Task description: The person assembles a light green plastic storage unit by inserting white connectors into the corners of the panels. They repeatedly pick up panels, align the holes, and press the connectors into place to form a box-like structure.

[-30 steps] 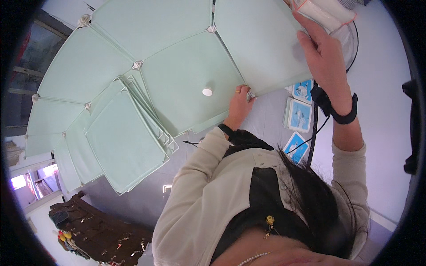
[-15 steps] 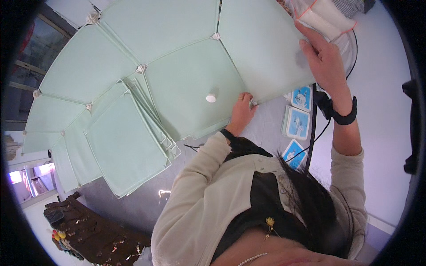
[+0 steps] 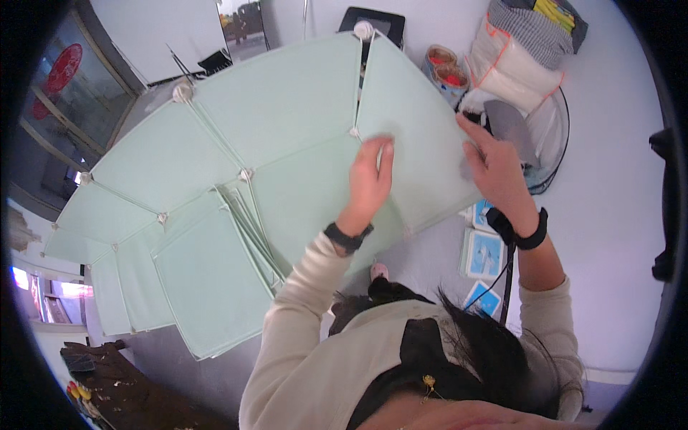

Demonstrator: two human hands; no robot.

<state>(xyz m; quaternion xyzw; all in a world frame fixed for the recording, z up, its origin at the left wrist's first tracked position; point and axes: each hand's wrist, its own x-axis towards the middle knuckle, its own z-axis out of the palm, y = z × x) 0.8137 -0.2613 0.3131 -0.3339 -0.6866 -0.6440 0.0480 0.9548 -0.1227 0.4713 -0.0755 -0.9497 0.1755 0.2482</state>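
A pale green storage cube rack of panels with white corner connectors fills the middle and left. My left hand (image 3: 370, 179) is raised over it, just below a white connector (image 3: 355, 132); its fingers are loosely bent with a gap to the thumb, and I see nothing in it. My right hand (image 3: 496, 168) is at the outer edge of the right-hand panel (image 3: 416, 93), index finger and thumb on its near side, the other fingers partly hidden. A stack of loose wire-framed panels (image 3: 208, 279) leans at the rack's front left.
Blue-and-white packages (image 3: 484, 252) lie on the floor near my right forearm. Behind the rack stand two patterned buckets (image 3: 450, 77) and a bag of bedding (image 3: 509, 64). A dark cable (image 3: 566, 136) runs along the right wall. A brown-covered low table (image 3: 129, 390) is at lower left.
My left hand has left the rack's lower front corner and risen toward the upper connector. The right hand stays at the panel's edge. The rack sits lower in view, showing more behind it.
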